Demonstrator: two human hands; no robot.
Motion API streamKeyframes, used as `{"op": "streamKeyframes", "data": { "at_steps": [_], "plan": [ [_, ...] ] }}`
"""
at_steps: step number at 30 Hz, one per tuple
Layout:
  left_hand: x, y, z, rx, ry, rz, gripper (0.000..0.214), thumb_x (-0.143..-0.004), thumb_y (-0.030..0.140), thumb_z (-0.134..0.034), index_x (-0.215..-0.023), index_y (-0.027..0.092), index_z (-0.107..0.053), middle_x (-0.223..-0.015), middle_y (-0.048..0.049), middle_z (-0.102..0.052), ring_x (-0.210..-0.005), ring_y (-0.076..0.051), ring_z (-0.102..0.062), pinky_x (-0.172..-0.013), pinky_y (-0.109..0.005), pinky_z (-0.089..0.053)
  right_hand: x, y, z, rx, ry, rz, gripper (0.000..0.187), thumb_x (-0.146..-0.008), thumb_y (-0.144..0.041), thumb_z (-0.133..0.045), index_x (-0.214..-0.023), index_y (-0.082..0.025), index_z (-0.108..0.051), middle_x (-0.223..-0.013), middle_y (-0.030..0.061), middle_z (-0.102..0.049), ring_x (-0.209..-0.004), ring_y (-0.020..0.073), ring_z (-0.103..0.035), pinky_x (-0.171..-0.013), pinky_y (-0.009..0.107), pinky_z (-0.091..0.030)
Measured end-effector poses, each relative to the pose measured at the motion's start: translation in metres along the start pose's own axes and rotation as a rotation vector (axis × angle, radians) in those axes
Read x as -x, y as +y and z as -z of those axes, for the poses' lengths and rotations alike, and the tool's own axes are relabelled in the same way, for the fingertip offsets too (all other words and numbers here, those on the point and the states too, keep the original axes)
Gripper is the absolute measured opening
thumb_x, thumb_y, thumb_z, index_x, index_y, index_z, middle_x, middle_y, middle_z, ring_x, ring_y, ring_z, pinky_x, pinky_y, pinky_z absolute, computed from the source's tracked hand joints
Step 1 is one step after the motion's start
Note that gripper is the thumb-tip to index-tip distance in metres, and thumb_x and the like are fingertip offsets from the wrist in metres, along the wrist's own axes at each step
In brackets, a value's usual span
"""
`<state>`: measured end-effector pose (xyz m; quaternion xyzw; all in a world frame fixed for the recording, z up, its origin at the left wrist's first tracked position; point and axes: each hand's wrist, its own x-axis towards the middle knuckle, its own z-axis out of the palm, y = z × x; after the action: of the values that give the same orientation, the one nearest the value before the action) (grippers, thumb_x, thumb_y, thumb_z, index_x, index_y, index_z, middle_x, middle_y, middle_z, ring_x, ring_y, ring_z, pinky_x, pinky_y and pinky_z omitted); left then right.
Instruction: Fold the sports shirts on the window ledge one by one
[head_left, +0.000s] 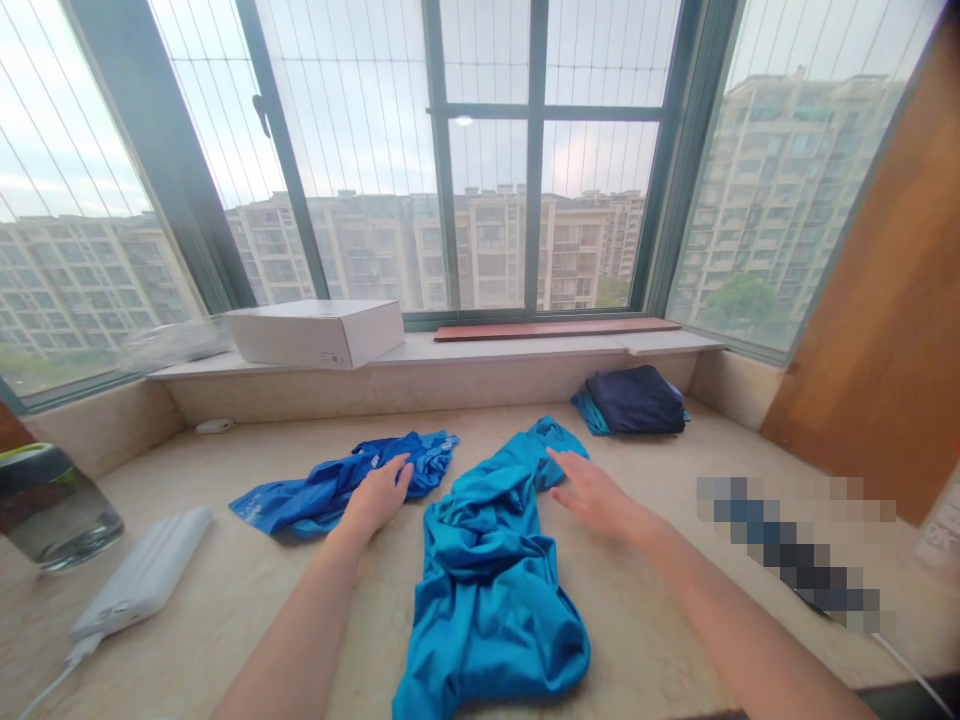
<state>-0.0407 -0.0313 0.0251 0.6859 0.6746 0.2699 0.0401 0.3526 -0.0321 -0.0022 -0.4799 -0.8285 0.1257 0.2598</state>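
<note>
My teal cloth (pixel 487 590) lies bunched up, nearer me than the white box (pixel 300 335) and to its right. My blue cloth (pixel 311 495) lies in front of that box. My left hand (pixel 379 492) is at the blue cloth, my right hand (pixel 592 492) by the teal cloth's far end. Both look unclenched, gripping nothing; touching, I can't tell. Pinching two edges and pulling gently should smooth wrinkles best.
</note>
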Motion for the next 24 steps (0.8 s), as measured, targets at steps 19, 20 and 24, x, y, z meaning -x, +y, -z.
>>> {"op": "streamKeyframes", "data": {
  "at_steps": [19,20,24],
  "plan": [
    [0.037,0.074,-0.031,0.38,-0.311,-0.39,0.066,-0.085,0.035,-0.064,-0.149,0.029,-0.048,-0.136,-0.0084,-0.065,-0.128,-0.034,-0.057,-0.115,-0.05,-0.033,-0.003,-0.055,-0.019,-0.045,-0.085,0.261,0.046,-0.099,-0.038,-0.054,-0.143,-0.025,-0.054,-0.129,0.0103,-0.068,-0.12,0.0283,-0.061,-0.109,0.049,-0.04],
    [0.037,0.073,-0.031,0.396,-0.321,-0.353,0.066,-0.084,0.035,-0.064,-0.148,0.03,-0.049,-0.127,-0.0076,-0.07,-0.121,-0.033,-0.062,-0.111,-0.049,-0.039,-0.004,-0.054,-0.019,-0.029,-0.036,0.235,0.046,-0.098,-0.037,-0.056,-0.141,-0.024,-0.056,-0.13,0.0111,-0.067,-0.121,0.0289,-0.06,-0.107,0.048,-0.042],
    [0.036,0.077,-0.03,0.498,-0.273,-0.274,0.066,-0.077,0.026,-0.068,-0.142,0.031,-0.056,-0.11,-0.0037,-0.076,-0.108,-0.03,-0.067,-0.104,-0.041,-0.045,-0.009,-0.045,-0.026,0.031,0.054,0.138,0.053,-0.093,-0.034,-0.064,-0.143,-0.019,-0.054,-0.136,0.0143,-0.063,-0.126,0.0313,-0.055,-0.106,0.048,-0.042]
  ]
}}
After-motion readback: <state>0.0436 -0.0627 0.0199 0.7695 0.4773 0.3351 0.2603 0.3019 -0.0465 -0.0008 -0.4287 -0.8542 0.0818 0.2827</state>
